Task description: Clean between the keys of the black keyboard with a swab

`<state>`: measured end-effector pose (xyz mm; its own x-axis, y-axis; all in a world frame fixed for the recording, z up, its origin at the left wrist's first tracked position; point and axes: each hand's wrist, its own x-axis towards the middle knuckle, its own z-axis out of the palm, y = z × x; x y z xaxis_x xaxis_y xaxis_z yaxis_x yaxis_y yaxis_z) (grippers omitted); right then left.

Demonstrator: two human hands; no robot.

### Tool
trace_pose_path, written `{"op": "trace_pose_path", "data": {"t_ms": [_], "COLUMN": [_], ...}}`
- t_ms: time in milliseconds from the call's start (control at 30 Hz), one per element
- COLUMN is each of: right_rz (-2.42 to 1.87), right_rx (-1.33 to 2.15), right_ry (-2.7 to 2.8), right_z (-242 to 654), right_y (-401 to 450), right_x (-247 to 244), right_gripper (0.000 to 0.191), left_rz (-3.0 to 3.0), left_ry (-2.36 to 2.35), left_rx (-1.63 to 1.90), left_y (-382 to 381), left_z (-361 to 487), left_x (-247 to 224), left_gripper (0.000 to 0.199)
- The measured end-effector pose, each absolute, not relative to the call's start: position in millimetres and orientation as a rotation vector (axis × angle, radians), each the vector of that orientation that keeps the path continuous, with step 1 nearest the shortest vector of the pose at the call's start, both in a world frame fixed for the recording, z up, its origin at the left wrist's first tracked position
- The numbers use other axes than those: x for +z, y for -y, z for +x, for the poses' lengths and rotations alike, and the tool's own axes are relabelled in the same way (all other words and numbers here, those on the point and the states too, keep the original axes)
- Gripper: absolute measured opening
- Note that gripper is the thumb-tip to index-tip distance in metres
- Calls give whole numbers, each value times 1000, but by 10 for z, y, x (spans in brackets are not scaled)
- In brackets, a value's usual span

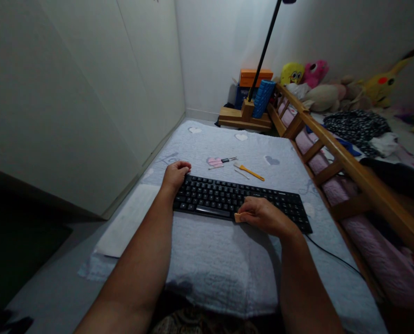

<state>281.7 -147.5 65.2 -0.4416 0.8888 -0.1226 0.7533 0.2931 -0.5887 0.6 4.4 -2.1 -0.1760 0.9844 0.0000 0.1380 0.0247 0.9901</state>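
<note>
A black keyboard point(212, 192) lies on the pale blue cloth in front of me. My left hand point(174, 178) is at its far left corner, fingers curled closed against the edge. At the near edge, right of the space bar, my right hand point(264, 215) pinches a small tan piece point(238, 217), perhaps sponge or cloth, against the keyboard. Beyond the keyboard lie a yellow-handled brush point(251, 172), a thin white stick like a cotton swab point(242, 174), and a slim tool with a black grip and metal tip point(227, 160). Another thin stick point(216, 167) lies near that tool.
A white sheet point(128, 222) lies at the left under my forearm. The keyboard's cable point(335, 255) trails right. A wooden bed rail point(353, 171) borders the right side, with plush toys beyond. Cabinet doors point(88, 93) stand left; a wooden lamp base point(245, 116) is at the back.
</note>
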Motion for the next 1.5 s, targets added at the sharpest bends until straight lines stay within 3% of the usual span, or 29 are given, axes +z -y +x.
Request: {"op": "trace_pose_path", "data": {"t_ms": [133,300,600,1100,1500], "right_rz": [-1485,-1607,-1671,-1522,-1503], "right_rx": [816,407,204,570,642], "right_ry": [2199,1842,1865,2091,2181], "right_z": [2865,2916,2906,2948,2931], "right_y": [1440,1291,1181,1305,1341], "right_x": [591,357,166,413,489], "right_gripper": [16,17,21,17,14], "left_rz": [1190,1172,1216,1164,1190], "left_ry": [-1453,-1447,-1478,-1430,-1393], "left_rx": [1265,1265,1240,1277,1240], "left_y": [-20,-9,19,-29,-52], "left_z": [24,33,28,26,31], "left_x": [22,37,75,4,-14], "left_gripper": [13,13,13,14,14]}}
